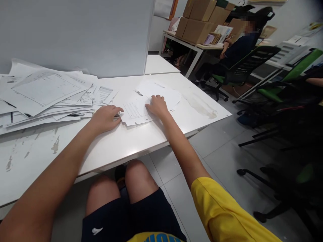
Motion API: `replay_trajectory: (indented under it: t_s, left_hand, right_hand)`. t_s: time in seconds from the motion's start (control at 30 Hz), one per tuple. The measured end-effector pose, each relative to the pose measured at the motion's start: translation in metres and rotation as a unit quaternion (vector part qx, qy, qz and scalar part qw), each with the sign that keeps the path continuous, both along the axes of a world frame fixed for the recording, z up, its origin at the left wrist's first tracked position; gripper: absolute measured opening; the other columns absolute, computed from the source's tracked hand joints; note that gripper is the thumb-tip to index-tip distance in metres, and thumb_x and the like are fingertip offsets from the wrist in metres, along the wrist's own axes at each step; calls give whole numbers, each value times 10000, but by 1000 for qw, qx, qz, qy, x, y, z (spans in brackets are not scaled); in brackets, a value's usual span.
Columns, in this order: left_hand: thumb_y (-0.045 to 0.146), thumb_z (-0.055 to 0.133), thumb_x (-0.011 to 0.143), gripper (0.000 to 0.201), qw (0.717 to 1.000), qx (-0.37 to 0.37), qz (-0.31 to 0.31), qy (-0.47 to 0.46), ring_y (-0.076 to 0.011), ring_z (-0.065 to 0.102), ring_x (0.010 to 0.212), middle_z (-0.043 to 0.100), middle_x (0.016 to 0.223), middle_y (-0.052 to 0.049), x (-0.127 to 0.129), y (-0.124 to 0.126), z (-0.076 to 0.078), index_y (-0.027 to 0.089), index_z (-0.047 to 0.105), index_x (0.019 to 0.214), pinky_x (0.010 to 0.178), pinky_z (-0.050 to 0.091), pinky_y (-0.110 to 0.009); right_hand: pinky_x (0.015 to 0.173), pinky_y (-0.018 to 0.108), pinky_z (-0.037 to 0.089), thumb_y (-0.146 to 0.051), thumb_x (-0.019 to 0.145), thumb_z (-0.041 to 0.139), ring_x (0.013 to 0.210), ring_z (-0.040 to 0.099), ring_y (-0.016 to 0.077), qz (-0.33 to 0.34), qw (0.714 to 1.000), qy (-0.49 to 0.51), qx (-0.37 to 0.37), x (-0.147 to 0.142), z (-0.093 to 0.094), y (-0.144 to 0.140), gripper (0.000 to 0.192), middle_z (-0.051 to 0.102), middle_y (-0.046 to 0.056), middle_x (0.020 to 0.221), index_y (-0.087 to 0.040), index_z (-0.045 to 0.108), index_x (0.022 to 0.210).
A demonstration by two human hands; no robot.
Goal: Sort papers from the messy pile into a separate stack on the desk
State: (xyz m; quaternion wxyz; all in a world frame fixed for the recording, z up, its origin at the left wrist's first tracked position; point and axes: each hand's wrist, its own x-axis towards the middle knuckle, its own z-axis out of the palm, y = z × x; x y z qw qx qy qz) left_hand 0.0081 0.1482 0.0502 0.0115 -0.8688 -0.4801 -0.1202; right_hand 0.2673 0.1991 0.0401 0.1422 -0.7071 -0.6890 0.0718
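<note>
Fingers of the right hand (158,106) are spread, the left hand's (107,117) curled; papers (136,111) are seemingly being squared, light pressure needed.

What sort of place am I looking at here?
Probably an office: a messy pile of printed white papers lies on a glossy white table, black-and-green wheeled chairs stand to the right, and stacked brown cardboard boxes show in the background.

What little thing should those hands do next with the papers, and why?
Perhaps the right hand should nudge the rear papers into line with the front printed sheet: they stick out unevenly beyond it, that hand lies over them, and the left hand is at the sheet's left edge.
</note>
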Motion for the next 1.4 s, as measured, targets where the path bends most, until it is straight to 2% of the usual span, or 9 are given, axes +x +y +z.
replay_trajectory:
  t_s: [0.13, 0.3, 0.47, 0.73, 0.9, 1.03, 1.2, 1.3, 1.4]
  left_hand:
    - [383, 427, 864, 510, 999, -32, -3, -17, -314, 633, 1084, 701, 1140, -101, -3, -1, 4, 231, 597, 1320, 902, 484, -432]
    - [445, 336, 931, 578, 995, -60, 67, -50, -285, 637, 1094, 716, 1144, -54, -5, -2, 7, 284, 447, 1475, 909, 468, -390]
    - [458, 396, 885, 624, 999, -41, 12, 26, -291, 600, 1138, 678, 1214, -75, -7, 0, 6, 280, 447, 1480, 927, 458, -388]
    - [495, 451, 864, 645, 997, -70, 12, 21, -273, 604, 1104, 677, 1195, -48, -12, 7, 7, 325, 426, 1485, 902, 459, -366]
    - [503, 439, 872, 631, 998, -66, -5, 16, -275, 603, 1115, 687, 1187, -43, -11, 6, 5, 308, 450, 1472, 920, 454, -368]
    - [486, 425, 891, 622, 999, -33, -21, -6, -281, 573, 1173, 652, 1276, -69, -15, 0, 14, 238, 454, 1460, 1011, 419, -411]
    - [420, 453, 882, 462, 998, -38, 29, -45, -273, 564, 1146, 651, 1201, -85, -34, 3, 27, 200, 596, 1261, 1013, 418, -422]
    - [448, 447, 907, 377, 994, -73, 45, -71, -240, 573, 1065, 638, 1121, -58, -41, 9, 22, 247, 639, 1163, 933, 451, -377]
    - [425, 435, 941, 356, 990, -82, 46, -102, -195, 551, 1043, 590, 1156, -50, -42, 12, 15, 225, 622, 1168, 937, 448, -346]
  right_hand:
    - [995, 539, 438, -402, 925, 564, 1270, 413, 405, -17, 1000, 26, 4, 4, -7, 11, 427, 494, 249, 1338, -84, 538, 1208]
    - [1004, 625, 412, -410, 916, 576, 1300, 370, 441, -9, 997, 68, 44, 11, -21, 25, 436, 455, 246, 1345, -107, 516, 1224]
    - [1001, 633, 420, -336, 916, 564, 1291, 400, 436, -21, 993, 97, 58, 11, -26, 31, 405, 424, 247, 1371, -118, 495, 1250]
    - [970, 580, 455, -264, 919, 516, 1186, 518, 383, -53, 990, 118, 60, 15, -23, 34, 370, 450, 232, 1342, -137, 469, 1264]
    - [990, 555, 443, -304, 924, 516, 1224, 480, 375, -37, 992, 95, 71, 12, -23, 37, 349, 472, 220, 1342, -146, 480, 1234]
    - [1009, 558, 418, -307, 920, 516, 1266, 433, 379, -28, 991, 93, 88, 12, -25, 39, 385, 491, 208, 1338, -153, 467, 1270]
    - [1043, 547, 383, -365, 894, 574, 1258, 414, 375, -9, 993, 76, 88, 11, -25, 38, 441, 503, 215, 1344, -132, 523, 1264]
    - [1063, 525, 368, -371, 896, 575, 1249, 416, 359, 2, 994, 65, 83, 11, -25, 37, 446, 500, 209, 1347, -121, 550, 1265]
    - [1066, 517, 368, -366, 890, 576, 1250, 415, 356, 6, 994, 70, 82, 12, -24, 36, 474, 496, 206, 1353, -121, 543, 1294]
